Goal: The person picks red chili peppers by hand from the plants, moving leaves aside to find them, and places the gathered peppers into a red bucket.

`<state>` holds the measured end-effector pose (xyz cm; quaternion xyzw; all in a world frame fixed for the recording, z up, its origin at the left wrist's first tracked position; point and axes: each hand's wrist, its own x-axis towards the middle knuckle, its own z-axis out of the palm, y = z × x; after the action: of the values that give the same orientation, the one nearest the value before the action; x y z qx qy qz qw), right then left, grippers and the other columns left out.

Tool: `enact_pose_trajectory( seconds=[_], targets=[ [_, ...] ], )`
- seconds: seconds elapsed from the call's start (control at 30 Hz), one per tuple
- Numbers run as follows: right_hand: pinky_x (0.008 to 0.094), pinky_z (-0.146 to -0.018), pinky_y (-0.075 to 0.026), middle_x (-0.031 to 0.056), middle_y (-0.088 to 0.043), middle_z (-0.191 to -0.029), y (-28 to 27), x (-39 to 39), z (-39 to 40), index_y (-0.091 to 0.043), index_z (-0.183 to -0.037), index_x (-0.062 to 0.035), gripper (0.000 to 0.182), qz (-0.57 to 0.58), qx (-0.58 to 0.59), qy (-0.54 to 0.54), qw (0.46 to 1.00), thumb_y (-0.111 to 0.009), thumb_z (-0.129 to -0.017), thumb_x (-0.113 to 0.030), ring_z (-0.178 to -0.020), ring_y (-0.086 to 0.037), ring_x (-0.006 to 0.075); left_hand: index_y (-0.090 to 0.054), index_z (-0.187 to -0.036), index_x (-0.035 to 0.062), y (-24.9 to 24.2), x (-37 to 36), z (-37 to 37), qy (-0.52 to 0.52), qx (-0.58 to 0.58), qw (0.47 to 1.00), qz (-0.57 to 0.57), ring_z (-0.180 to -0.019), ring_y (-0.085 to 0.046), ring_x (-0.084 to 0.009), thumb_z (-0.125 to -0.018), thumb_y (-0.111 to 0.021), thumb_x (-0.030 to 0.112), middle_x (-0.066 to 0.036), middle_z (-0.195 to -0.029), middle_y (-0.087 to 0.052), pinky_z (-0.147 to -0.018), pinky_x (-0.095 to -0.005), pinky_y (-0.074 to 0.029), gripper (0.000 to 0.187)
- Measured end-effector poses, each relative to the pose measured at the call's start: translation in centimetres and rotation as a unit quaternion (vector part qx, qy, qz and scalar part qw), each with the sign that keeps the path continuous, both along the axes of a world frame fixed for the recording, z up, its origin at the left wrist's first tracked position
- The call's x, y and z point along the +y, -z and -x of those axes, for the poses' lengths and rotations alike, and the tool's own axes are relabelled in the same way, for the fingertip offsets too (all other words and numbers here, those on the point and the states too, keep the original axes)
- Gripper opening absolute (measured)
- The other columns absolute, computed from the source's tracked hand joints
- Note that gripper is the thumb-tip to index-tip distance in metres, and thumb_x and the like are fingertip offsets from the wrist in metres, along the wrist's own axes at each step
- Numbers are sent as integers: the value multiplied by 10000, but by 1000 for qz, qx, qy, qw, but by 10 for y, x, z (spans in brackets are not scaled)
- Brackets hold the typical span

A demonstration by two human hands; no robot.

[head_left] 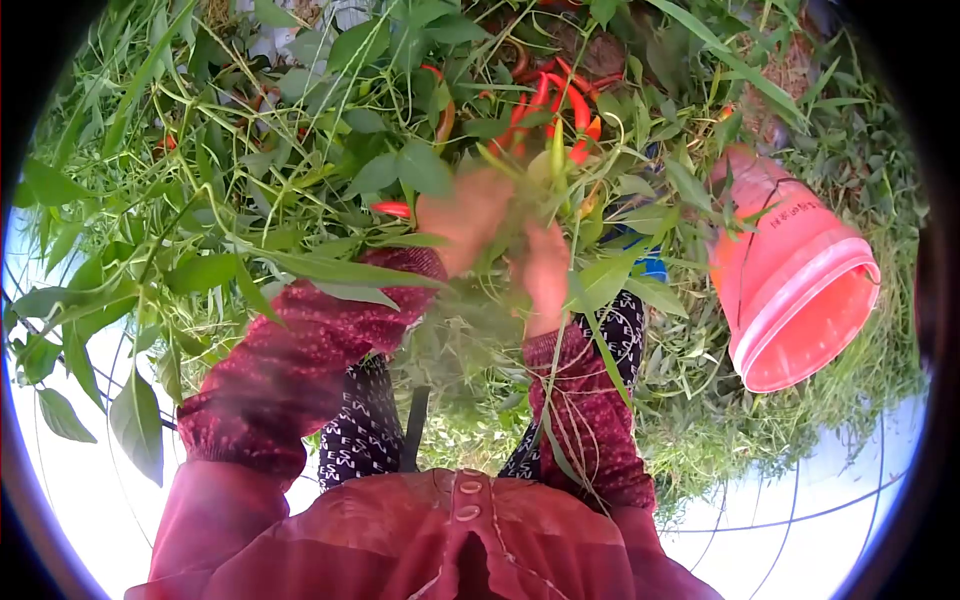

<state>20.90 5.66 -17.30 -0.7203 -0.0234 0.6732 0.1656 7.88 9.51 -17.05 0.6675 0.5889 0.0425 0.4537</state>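
Observation:
Both my hands are among the leaves of a chili plant [375, 175] in the middle of the head view. My left hand [465, 220] is smeared by motion, beside a red chili pepper [391, 210]; its fingers cannot be made out. Close to it on the right is my right hand [545, 270], its fingers blurred and partly behind leaves. Just beyond the hands hangs a cluster of red chili peppers [570, 105], with a yellow-green chili pepper [557, 155] at its near side. Whether either hand grips a pepper or stem is hidden.
A pink bucket [795, 260] lies tilted on the right, its mouth toward me. Something blue [652, 266] shows beside my right knee. Long leafy stems [140, 425] reach in at the left, and grass [720, 450] covers the ground near the bucket.

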Motion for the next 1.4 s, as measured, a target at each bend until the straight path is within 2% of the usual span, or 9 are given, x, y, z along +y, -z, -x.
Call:
enact_pose_trajectory(
  seconds=[0.2,0.3,0.4,0.6,0.67,0.87,1.0,1.13,1.4],
  targets=[
    [288,-566,-478,53,-586,-899,15,-12,-3,-557,-1079,-51,302,49,7,67,997,-572,-794,-149,-753,-555,138,-582,-1039,126,38,-20,2,-122,-105,983,86,-816,-604,-248,-783,-544,117,-40,-1023,-567,-647,-335,-498,259],
    [334,-640,-480,105,-581,-940,25,-30,-10,-547,-1069,-41,380,-30,-11,17,999,-645,-708,-112,-792,-569,239,-567,-1038,133,10,-1,0,129,51,990,-28,-795,-586,-233,-714,-548,112,-68,-975,-541,-619,-330,-487,325],
    [373,-709,-458,148,-567,-980,28,-31,-26,-532,-1071,-34,480,-293,-148,-453,829,-698,-625,-89,-852,-552,324,-563,-967,127,10,5,6,100,-31,994,-26,-805,-579,-241,-695,-554,135,-77,-952,-529,-597,-339,-483,272],
    [353,-667,-447,145,-581,-973,19,-22,-14,-527,-1051,-19,405,-119,-31,-181,976,-670,-686,-121,-839,-561,299,-520,-888,109,-37,-7,9,65,-15,989,134,-896,-562,-240,-675,-556,174,-77,-966,-501,-675,-352,-493,226],
    [242,-578,-408,52,-599,-799,37,-34,-18,-604,-980,-36,344,-90,17,-80,993,-576,-836,-347,-689,-539,121,-510,-912,102,-35,-17,7,74,-39,974,210,-970,-546,-229,-706,-553,174,-84,-1034,-502,-700,-349,-497,223],
    [248,-615,-435,40,-612,-838,4,-2,0,-600,-1019,-29,298,-29,78,115,990,-602,-836,-264,-703,-551,116,-507,-989,54,-68,17,20,6,-92,996,-18,-794,-601,-195,-814,-551,116,-58,-972,-594,-638,-277,-503,191],
    [251,-640,-448,41,-621,-861,41,-39,-10,-594,-1048,-22,286,-263,24,-56,963,-594,-839,-217,-711,-555,117,-523,-995,47,-32,62,65,-300,-307,882,194,-704,-586,-84,-905,-512,161,-30,-849,-615,-571,-215,-480,146],
    [256,-697,-449,64,-637,-894,8,-5,1,-581,-1087,-25,271,22,-36,-73,996,-573,-842,-139,-777,-565,120,-558,-1014,46,-11,95,40,-334,-260,841,338,-677,-582,-110,-900,-509,139,-30,-764,-600,-614,-242,-491,154],
    [287,-749,-444,85,-639,-906,18,-14,2,-595,-1038,-20,230,-50,-58,-96,992,-580,-850,-150,-824,-568,153,-614,-831,7,38,104,-32,-27,50,966,251,-744,-570,-181,-779,-617,293,-88,-747,-616,-743,-308,-446,290]
  ],
)
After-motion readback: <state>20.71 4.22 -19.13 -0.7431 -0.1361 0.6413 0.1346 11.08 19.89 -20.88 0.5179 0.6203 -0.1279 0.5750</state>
